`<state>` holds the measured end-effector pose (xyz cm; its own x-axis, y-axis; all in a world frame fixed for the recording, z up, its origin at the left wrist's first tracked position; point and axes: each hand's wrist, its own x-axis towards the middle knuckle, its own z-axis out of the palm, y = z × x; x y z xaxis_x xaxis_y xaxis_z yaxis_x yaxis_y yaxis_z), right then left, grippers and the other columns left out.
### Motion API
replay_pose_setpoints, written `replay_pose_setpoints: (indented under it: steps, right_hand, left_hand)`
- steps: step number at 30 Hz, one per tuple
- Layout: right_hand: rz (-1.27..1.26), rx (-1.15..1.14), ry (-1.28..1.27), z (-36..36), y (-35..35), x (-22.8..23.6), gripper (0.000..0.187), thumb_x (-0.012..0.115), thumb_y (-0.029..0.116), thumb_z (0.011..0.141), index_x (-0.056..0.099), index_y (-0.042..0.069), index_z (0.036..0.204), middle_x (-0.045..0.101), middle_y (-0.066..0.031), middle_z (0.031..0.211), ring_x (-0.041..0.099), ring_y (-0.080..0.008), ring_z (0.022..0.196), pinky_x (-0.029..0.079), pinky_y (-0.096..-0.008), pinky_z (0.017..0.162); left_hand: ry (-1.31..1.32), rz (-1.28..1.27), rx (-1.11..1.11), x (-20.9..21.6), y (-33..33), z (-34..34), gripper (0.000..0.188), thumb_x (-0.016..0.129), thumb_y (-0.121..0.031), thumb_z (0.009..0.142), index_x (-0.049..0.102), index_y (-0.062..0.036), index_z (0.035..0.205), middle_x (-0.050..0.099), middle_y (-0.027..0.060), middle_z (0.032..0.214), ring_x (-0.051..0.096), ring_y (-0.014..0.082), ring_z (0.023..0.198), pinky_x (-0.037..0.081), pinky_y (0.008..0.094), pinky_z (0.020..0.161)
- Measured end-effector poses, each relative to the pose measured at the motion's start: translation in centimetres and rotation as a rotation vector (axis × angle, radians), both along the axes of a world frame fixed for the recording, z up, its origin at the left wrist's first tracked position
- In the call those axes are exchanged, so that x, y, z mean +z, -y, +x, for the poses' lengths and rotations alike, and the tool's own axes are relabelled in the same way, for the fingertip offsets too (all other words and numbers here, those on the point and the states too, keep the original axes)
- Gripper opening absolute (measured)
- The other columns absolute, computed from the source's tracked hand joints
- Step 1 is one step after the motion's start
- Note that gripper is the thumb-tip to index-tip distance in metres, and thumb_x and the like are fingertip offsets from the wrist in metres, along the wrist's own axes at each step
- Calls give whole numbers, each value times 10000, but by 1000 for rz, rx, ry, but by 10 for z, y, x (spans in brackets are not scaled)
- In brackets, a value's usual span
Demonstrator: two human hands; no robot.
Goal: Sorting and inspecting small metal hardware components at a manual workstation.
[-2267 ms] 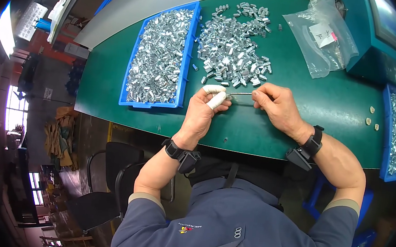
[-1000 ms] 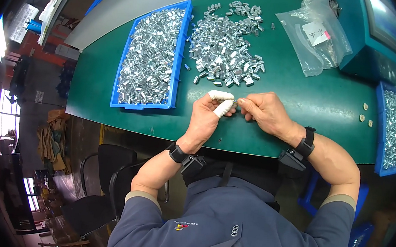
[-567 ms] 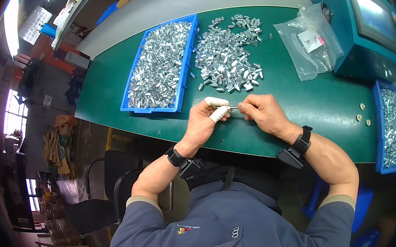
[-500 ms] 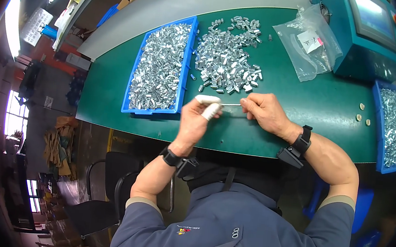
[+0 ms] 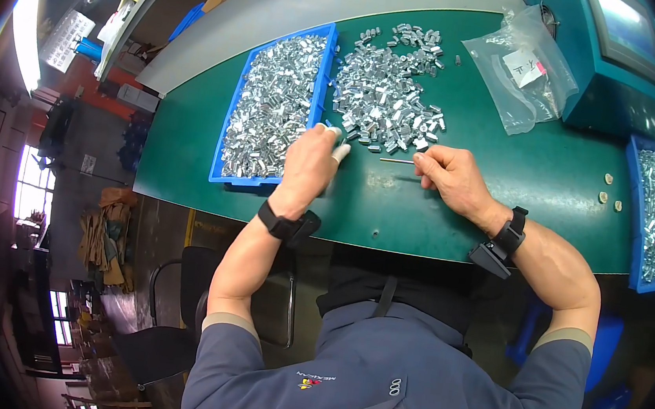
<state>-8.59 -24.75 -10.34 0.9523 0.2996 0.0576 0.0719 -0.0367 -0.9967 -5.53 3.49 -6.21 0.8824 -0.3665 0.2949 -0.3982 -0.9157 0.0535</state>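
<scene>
Silver metal pieces (image 5: 389, 92) lie heaped toward the far edge of the surface (image 5: 420, 221); right hand (image 5: 457, 183) pinches a thin rod (image 5: 396, 161). Whether left hand (image 5: 309, 162) grips one, I cannot tell; careless brushing could scatter them.

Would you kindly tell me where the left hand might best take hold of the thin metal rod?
Probably the free left end of the thin metal rod, coming from the left with the left hand: the right hand pinches it farther right, and the exposed part is slim, straight and points left, suiting a pinch.
</scene>
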Motion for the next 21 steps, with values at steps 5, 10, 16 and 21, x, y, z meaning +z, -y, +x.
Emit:
replay_pose_setpoints:
  steps: [5, 10, 16, 21]
  right_hand:
    - [-1, 7, -1, 2, 1, -7, 294, 652, 260, 1028, 693, 5, 886, 652, 4, 715, 555, -57, 662, 422, -250, 588]
    - [-24, 5, 7, 1, 2, 1, 248, 683, 226, 1004, 700, -6, 919, 661, 1, 738, 552, -54, 685, 434, -251, 608]
    - [-50, 16, 22, 1, 2, -1, 210, 691, 185, 989, 706, -15, 928, 668, -2, 745, 563, -57, 692, 448, -254, 609]
    - [-68, 41, 72, -1, 2, -1, 182, 694, 166, 979, 718, -9, 934, 667, -2, 740, 563, -65, 682, 458, -254, 620]
  left_hand:
    - [-45, -51, 0, -11, 7, -4, 152, 746, -132, 877, 669, -44, 973, 632, 149, 881, 662, 376, 837, 524, 491, 703]
    - [-171, -441, -107, 0, 32, -35, 190, 765, -22, 873, 709, -34, 1053, 680, 110, 927, 684, 283, 780, 551, 364, 687]
    - [-132, -512, -235, 0, 43, -36, 199, 786, -15, 849, 710, -36, 1032, 689, 115, 925, 695, 290, 816, 562, 359, 712]
    - [-149, -521, -258, 3, 41, -36, 206, 785, -15, 841, 717, -36, 1034, 692, 109, 930, 693, 295, 839, 563, 371, 733]
